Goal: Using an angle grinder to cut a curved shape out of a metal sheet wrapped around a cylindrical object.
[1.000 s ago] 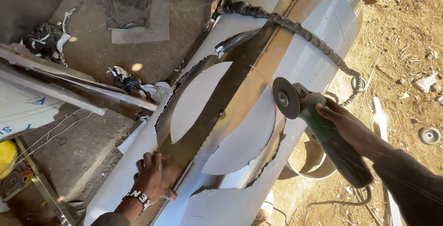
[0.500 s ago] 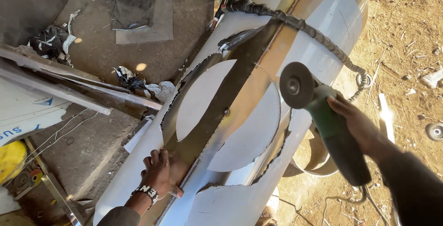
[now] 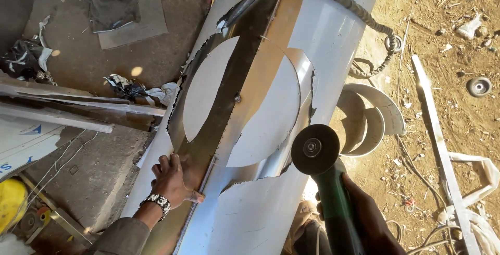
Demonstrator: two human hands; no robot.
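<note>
Head view: left hand [image 3: 174,182] flat on metal cylinder [image 3: 333,31]; right hand [image 3: 364,218] grips angle grinder [image 3: 325,177] beside curved offcuts [image 3: 372,117].

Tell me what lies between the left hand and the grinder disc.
In the head view, a jagged-edged flap of cut sheet metal on the cylinder lies between the left hand and the grinder disc, beside the dark strip.
</note>
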